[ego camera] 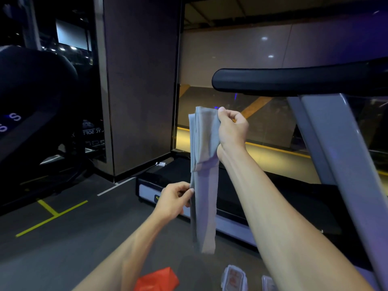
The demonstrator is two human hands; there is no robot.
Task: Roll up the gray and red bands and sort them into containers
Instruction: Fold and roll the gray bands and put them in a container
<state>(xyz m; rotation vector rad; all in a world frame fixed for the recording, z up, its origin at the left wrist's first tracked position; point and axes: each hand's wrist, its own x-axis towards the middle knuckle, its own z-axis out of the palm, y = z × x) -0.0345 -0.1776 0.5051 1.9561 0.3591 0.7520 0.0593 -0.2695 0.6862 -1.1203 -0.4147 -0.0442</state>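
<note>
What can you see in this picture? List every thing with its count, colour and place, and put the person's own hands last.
gray band: one, gray, held up in the air at the centre, hanging down long.
red band: one, red, on the floor at the bottom edge.
containers: two, clear plastic, on the floor at the bottom right; the right one is partly hidden by the arm.
treadmill: one, black and silver, on the right.
handrail: one, black, on top of the treadmill frame.
floor lines: yellow and white, on the dark floor at the left.
exercise machine: one, black, at the far left.
left hand: pinches the band's left edge midway.
right hand: grips the band's top.
</note>
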